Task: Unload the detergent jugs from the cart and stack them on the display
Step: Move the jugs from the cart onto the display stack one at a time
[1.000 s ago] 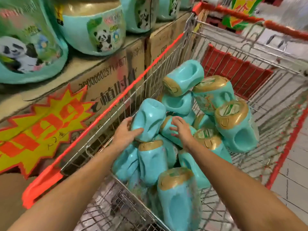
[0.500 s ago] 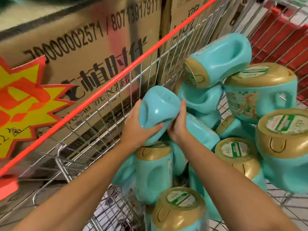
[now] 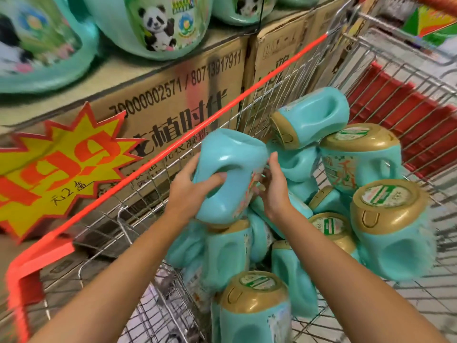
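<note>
The wire cart is filling the right of the view. Cardboard boxes are standing just beside the cart's left wall, carrying panda-labelled jugs above the cart's rim. A starburst price sign is hanging on the boxes, left of the cart. Teal gold-capped jugs are lying heaped inside the cart. One jug is being held over that heap, near the cart's left wall, base up: the left hand is gripping its handle hollow, and the right hand is clasping its opposite side
</note>
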Demonstrator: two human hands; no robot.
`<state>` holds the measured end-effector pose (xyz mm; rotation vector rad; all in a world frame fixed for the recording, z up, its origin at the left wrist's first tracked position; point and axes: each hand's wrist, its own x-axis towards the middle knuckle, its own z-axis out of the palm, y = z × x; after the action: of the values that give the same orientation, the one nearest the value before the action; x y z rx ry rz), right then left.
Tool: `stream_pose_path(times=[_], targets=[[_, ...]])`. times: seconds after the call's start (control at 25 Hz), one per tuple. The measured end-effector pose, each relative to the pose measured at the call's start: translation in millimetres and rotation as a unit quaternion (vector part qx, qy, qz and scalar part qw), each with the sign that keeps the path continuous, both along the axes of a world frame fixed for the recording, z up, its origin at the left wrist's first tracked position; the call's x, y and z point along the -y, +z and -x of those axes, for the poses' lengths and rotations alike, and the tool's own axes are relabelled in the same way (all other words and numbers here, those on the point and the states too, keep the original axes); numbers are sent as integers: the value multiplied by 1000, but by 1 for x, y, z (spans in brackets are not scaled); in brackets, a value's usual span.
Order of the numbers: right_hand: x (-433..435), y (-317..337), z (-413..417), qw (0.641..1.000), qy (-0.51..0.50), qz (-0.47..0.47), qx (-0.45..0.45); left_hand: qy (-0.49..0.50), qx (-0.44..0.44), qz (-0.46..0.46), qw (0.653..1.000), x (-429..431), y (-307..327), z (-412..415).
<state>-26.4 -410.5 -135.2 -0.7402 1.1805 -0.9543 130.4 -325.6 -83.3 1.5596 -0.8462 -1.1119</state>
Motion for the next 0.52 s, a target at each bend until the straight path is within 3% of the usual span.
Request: stream_pose_path(times=[0.08,0.24,0.52], targets=[[-16,21,-3,999,29,2,18,14,-53,5,998,-19,23,-4],[-55,53,-4,988,65,18,140,-12,-131,-16,991,-63,54,-18],[-121,90,7,981,161,97,43,-72,-156,-13,985,-120,74,-42]])
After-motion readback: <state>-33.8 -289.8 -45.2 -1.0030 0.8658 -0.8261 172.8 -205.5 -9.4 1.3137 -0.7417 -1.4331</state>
